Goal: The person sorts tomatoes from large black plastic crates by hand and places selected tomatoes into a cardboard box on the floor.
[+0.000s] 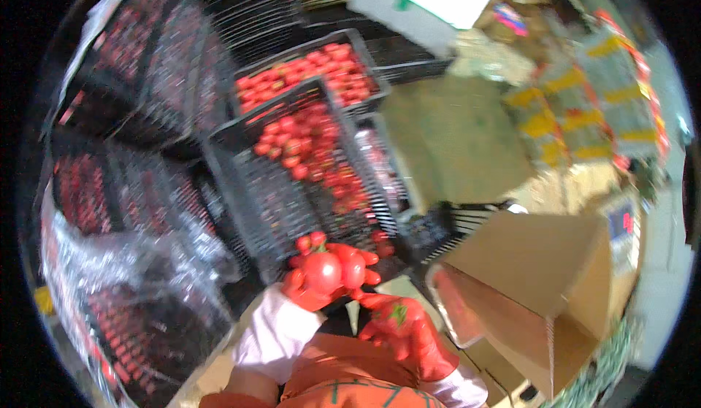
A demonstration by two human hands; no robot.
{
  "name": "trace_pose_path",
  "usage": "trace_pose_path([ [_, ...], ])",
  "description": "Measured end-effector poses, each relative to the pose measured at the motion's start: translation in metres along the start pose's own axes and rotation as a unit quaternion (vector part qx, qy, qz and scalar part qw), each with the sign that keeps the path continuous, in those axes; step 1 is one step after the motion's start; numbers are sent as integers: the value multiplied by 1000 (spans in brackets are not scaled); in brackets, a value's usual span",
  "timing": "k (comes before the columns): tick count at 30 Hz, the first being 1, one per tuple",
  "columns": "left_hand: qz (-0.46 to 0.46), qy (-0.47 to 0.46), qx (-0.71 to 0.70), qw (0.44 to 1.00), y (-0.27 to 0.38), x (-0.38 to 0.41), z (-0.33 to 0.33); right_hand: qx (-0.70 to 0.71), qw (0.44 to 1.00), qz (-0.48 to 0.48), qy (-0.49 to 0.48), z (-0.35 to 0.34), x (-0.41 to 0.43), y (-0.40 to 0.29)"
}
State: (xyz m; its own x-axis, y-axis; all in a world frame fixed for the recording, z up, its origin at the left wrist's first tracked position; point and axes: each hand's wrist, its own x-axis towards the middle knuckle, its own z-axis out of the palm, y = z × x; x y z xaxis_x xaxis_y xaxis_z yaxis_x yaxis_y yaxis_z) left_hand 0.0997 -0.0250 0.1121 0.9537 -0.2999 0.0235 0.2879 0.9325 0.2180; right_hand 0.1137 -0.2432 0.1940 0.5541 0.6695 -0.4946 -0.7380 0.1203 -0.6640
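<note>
Both of my hands wear red rubber gloves with pale cuffs. My left hand (306, 294) cradles several tomatoes; a large red tomato (322, 271) faces up, with another tomato (353, 270) beside it. Smaller red ones show at the fingertips. Close by on the right, my right hand (430, 348) has its fingers around a tomato with a green calyx (398, 315). Just beyond my hands lies a black plastic crate (227, 189). Loose tomatoes (296, 139) cover its far and right parts, while its slatted floor shows at the near left.
A fuller tomato crate (361, 43) sits behind. Stacked crates under clear plastic film (137, 254) line the left. An open cardboard box (526, 265) stands at the right, near a clear plastic tray (454, 309). Farther off are a white lidded box (400, 13) and yellow-banded packs (575, 106).
</note>
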Motion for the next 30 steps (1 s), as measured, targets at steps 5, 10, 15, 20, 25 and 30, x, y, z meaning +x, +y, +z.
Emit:
trace_pose_path([
  [5,43,-228,257,938,-16,84,121,-309,851,-366,215,34,-97,-83],
  [10,231,-304,536,753,-96,159,220,-285,623,-529,501,17,-162,-133],
  [15,223,-277,778,518,-131,167,218,-441,565,-408,566,-14,-172,-111],
  [20,424,-234,689,540,-129,161,190,-363,563,-464,580,19,-152,-70],
  [25,353,51,632,688,-78,125,90,-526,725,-361,260,9,-119,-42],
  [30,127,446,613,639,-67,32,-173,-146,947,-64,279,12,0,21],
])
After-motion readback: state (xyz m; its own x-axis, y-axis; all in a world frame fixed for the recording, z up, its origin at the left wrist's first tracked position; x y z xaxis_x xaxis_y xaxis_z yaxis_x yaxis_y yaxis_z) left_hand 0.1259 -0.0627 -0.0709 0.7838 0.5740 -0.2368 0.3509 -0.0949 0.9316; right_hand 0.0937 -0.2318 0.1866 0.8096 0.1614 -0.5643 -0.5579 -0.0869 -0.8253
